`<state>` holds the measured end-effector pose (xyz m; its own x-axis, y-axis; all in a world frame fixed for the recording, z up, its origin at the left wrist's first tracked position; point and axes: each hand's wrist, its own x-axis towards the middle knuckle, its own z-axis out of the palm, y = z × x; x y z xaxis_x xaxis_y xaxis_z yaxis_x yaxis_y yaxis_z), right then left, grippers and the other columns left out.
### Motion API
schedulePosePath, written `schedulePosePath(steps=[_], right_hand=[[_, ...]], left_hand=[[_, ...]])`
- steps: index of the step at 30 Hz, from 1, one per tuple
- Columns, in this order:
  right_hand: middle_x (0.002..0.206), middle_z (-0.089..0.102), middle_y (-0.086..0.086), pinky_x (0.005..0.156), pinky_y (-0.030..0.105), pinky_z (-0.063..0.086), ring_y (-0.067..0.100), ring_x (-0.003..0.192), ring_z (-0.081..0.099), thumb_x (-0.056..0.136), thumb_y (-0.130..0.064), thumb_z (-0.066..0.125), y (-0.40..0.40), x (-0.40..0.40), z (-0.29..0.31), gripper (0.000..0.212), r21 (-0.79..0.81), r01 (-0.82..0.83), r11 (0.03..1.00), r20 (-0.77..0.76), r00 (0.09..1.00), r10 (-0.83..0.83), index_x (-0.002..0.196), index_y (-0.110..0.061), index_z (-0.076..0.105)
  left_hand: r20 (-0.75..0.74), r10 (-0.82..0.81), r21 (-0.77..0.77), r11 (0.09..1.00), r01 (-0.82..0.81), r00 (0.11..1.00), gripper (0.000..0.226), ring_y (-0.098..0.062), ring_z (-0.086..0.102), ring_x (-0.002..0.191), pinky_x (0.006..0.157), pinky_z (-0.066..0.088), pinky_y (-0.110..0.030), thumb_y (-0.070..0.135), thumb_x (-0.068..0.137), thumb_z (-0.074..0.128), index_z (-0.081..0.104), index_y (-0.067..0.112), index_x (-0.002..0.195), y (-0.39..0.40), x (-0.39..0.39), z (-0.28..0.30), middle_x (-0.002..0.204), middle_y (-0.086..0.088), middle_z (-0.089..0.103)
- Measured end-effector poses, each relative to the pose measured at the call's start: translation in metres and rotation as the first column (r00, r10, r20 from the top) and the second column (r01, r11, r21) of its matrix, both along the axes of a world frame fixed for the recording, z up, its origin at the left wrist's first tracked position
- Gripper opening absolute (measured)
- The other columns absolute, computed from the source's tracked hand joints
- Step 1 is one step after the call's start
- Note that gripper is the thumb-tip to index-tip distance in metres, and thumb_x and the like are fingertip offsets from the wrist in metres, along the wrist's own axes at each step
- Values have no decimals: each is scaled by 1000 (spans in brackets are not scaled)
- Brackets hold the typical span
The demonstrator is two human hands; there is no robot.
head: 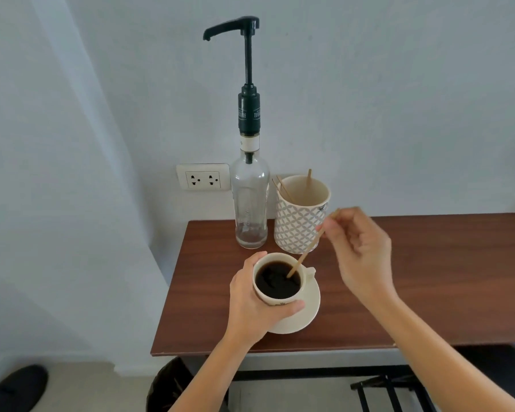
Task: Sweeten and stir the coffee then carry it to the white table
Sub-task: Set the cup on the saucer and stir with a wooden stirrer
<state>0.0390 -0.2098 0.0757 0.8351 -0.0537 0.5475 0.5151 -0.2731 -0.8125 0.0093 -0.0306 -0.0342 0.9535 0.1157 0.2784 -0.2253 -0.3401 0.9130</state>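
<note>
A cream cup of black coffee (278, 281) stands on a cream saucer (308, 310) near the left end of the brown wooden table (428, 292). My left hand (252, 304) is wrapped around the cup's left side. My right hand (361, 248) pinches the top of a thin wooden stir stick (308, 251), whose lower tip dips into the coffee. Behind the cup stands a clear glass syrup bottle (250, 203) with a tall black pump (249, 69).
A patterned paper cup (299, 215) holding more wooden sticks stands right of the bottle, just behind the stir stick. A wall socket (202, 177) sits behind the table. Below are a dark bin (173, 385), a black shoe (18, 382) and the table's black frame (393, 388).
</note>
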Motion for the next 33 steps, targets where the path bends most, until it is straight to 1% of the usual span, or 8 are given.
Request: schedulePosePath(steps=[4,7,12,17,23,26,28,33], right_hand=[[69,67,-1,54,19,45,14,58,57,90,-19,69,-8,-5,-12,12,-303,-65,951,-112,993,33,82,-15,60],[66,68,-4,51,12,41,5,52,53,92,-19,67,-15,-14,-11,11,-443,-142,885,-192,979,61,82,-21,63],[72,73,-6,60,32,55,15,62,65,91,-21,67,0,-27,-14,8,-306,-278,910,-279,940,194,83,-22,71],[73,71,-11,64,12,48,7,70,66,91,-12,68,20,-4,-16,10,-346,-216,913,-143,974,177,83,-12,73],[64,66,-2,51,12,41,10,59,56,94,-13,61,-2,-1,-9,14,-538,-124,834,-41,992,121,83,-8,68],[70,70,-5,58,21,51,14,65,64,94,-15,61,5,-11,-13,14,-448,-223,866,-160,973,167,85,-12,71],[71,70,-10,63,15,51,10,71,68,93,-13,64,16,-12,-16,12,-377,-241,894,-189,965,181,85,-13,73],[71,71,-4,56,14,46,12,63,63,93,-13,64,19,6,-13,16,-449,-144,882,-42,989,140,80,-7,71]], left_hand=[[-42,22,20,1000,-21,999,107,-14,56,135,115,44,-56,71,48,92,41,48,139,0,-2,-5,136,20,62],[-35,10,25,1000,-9,999,103,-19,57,134,113,45,-59,74,52,89,46,41,139,0,-2,-8,138,16,62],[-34,2,11,1000,-2,999,102,-21,60,132,111,45,-60,70,56,91,49,32,141,0,-3,-7,138,12,63],[-24,5,30,1000,-4,1000,102,-21,59,134,113,43,-61,70,56,90,46,39,142,0,-4,-7,139,13,63],[-27,10,28,1000,-9,1000,99,-16,58,134,113,44,-60,72,56,89,45,42,140,0,-3,-7,139,16,62],[-33,2,24,1000,-1,999,102,-18,58,134,113,44,-60,71,55,90,45,39,141,1,-2,-8,139,15,62],[-34,-1,21,1000,2,999,102,-19,60,133,112,44,-60,71,54,90,45,39,141,1,-2,-8,139,14,62],[-22,1,28,1000,0,1000,97,-18,59,133,112,44,-60,71,54,90,47,45,137,1,-2,-7,138,15,63]])
